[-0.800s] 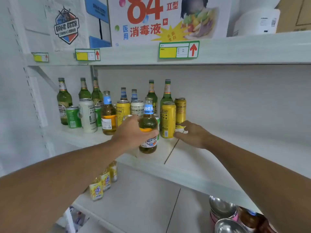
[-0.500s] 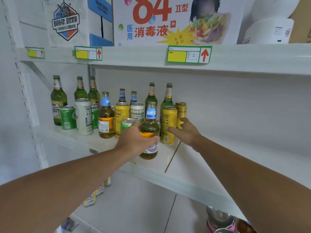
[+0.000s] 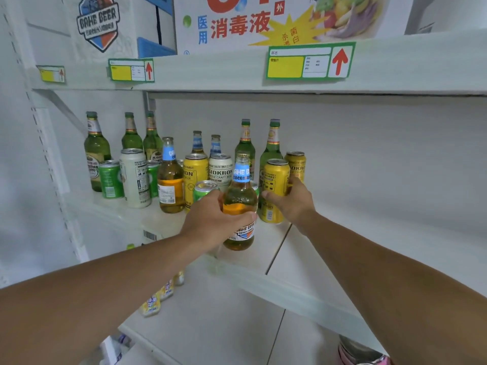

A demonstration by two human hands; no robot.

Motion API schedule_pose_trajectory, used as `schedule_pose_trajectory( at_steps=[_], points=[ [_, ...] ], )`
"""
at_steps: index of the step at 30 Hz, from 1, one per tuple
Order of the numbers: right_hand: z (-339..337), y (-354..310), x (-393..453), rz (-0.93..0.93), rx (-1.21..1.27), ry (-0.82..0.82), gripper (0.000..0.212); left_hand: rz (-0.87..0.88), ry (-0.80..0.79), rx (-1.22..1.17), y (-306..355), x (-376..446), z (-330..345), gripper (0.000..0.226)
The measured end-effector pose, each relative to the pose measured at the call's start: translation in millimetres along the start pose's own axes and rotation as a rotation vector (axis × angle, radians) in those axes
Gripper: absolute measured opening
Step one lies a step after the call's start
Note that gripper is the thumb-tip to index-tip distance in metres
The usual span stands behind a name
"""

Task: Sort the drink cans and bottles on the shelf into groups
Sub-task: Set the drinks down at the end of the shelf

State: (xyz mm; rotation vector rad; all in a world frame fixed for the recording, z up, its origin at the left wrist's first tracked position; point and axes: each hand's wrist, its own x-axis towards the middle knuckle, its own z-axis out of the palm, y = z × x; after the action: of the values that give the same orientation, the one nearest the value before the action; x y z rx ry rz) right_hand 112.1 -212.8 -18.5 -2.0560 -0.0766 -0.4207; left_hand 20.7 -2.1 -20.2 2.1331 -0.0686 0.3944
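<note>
My left hand (image 3: 210, 222) grips a clear amber beer bottle (image 3: 240, 206) with a blue neck label, held upright near the front of the white shelf (image 3: 303, 259). My right hand (image 3: 292, 201) curls round a yellow can (image 3: 274, 180) just right of the bottle; a second yellow can (image 3: 296, 164) stands behind it. Behind and to the left stand a matching amber bottle (image 3: 170, 180), a yellow can (image 3: 193, 175), a white Sidkron can (image 3: 220, 171), a tall white can (image 3: 135, 177), green cans (image 3: 110, 179) and several green bottles (image 3: 96, 151).
The upper shelf edge (image 3: 237, 72) carries green and yellow price tags, with cartons on top. Bare shelf board stretches right of the cans. On the lower shelf lie small yellow packs (image 3: 158, 299); metal bowls (image 3: 361, 354) sit at the bottom right.
My right hand moved from the shelf board up to the front yellow can and closed round it. My left hand kept its grip on the amber bottle. The view moved closer.
</note>
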Motion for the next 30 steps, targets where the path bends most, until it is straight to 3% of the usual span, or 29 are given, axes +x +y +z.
schedule_pose_trajectory(
  at_steps=[6,17,23,30],
  points=[
    [-32.9,3.2,-17.9,0.036,-0.048,0.043,0.076,0.055,-0.032,0.005,6.5,-5.4,3.1,0.046],
    [-146.8,14.6,-93.5,0.173,-0.078,0.300,0.064,0.170,-0.231,-0.115,49.7,-19.2,55.3,0.044],
    [-231.1,29.2,-143.0,0.230,-0.173,0.418,0.067,0.232,-0.311,-0.162,94.9,-30.2,112.0,0.067],
    [-334.0,74.4,-175.8,0.252,-0.210,0.500,0.063,0.251,-0.358,-0.173,157.6,-49.9,185.7,0.045]
  ],
)
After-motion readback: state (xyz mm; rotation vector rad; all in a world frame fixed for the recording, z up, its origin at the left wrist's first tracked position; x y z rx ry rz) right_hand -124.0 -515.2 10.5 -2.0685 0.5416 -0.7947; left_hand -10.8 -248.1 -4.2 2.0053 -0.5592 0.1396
